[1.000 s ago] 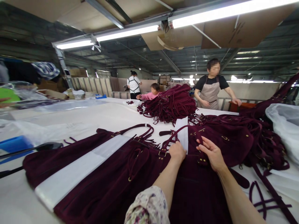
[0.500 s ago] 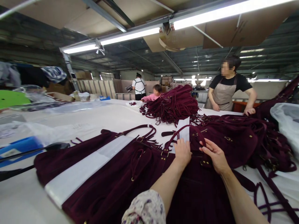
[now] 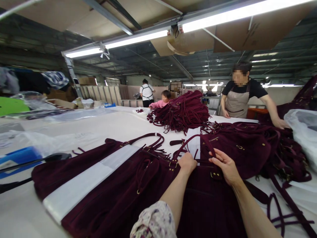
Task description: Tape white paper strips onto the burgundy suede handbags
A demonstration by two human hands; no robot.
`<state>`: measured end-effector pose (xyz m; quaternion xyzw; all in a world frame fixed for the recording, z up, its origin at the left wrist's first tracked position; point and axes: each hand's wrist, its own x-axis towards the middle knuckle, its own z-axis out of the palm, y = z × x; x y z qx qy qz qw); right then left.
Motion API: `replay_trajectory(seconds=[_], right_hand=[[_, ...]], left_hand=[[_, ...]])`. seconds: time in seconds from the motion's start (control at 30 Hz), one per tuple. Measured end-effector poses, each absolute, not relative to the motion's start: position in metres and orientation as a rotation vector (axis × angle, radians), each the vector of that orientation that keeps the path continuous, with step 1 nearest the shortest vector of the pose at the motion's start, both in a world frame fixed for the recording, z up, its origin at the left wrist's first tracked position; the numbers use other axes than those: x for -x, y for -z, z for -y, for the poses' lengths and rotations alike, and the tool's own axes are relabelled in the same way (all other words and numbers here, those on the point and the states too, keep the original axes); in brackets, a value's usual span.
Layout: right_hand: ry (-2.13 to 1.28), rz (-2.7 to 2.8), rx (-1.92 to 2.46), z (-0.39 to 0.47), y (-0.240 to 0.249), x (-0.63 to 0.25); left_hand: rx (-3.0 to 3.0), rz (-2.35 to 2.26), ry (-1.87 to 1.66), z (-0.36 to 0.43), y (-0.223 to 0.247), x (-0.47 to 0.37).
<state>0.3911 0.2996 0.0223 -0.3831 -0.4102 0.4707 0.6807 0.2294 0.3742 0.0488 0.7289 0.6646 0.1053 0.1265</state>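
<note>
A dark maroon suede-like handbag (image 3: 210,201) lies in front of me, its top edge facing away. My left hand (image 3: 187,163) is closed at that top edge, beside a brass strap buckle (image 3: 173,164); its fingertips are hidden. Thumb and fingers of my right hand (image 3: 226,166) pinch the right part of the bag's looped handle (image 3: 194,140), above a second riveted strap tab (image 3: 216,175). To the left lies another maroon bag (image 3: 104,198) with a white paper strip (image 3: 91,183) lengthwise beside it. A second white strip (image 3: 193,140) shows behind the handle.
More maroon bags (image 3: 235,148) lie at right, and a tasselled pile (image 3: 183,110) rises at the back. An aproned co-worker (image 3: 237,99) reaches toward the right-hand bags. Clear plastic (image 3: 302,129) sits far right; a blue packet (image 3: 19,158) lies left on the white table (image 3: 111,120).
My left hand has moved left and slightly down along the bag's top edge. My right hand stays at the handle. The co-worker's arm has stretched further right over the bags.
</note>
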Motion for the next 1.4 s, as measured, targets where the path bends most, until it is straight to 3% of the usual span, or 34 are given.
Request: replay_trajectory(seconds=[0.3,0.47,0.63,0.8,0.9,1.0,1.2,1.4], right_hand=[[-0.929,0.969,0.902,-0.299,-0.02,-0.392],[-0.377,0.997,1.205,-0.309,-0.015,-0.394],[-0.119,1.168,1.297,-0.306,-0.018,-0.39],[0.371,1.604,1.956,-0.31,-0.038,-0.394],[0.59,1.839,2.066,-0.332,-0.059,-0.386],[0.555,1.989,2.018,-0.363,-0.066,-0.36],[0.465,2.235,1.9,-0.409,-0.035,-0.306],[0.449,2.121,1.948,-0.456,-0.063,-0.342]], left_hand=[[-2.672,-1.091,-0.351,-0.347,-0.049,-0.221],[-2.92,-0.793,-0.346,-0.342,-0.041,-0.212],[-3.002,-0.67,-0.428,-0.345,-0.033,-0.215],[-3.035,-0.646,-0.527,-0.339,-0.024,-0.214],[-2.995,-0.698,-0.649,-0.332,-0.016,-0.211],[-2.977,-0.702,-0.731,-0.328,-0.01,-0.21],[-3.002,-0.749,-0.819,-0.328,-0.004,-0.211],[-2.975,-0.635,-0.865,-0.323,-0.004,-0.209]])
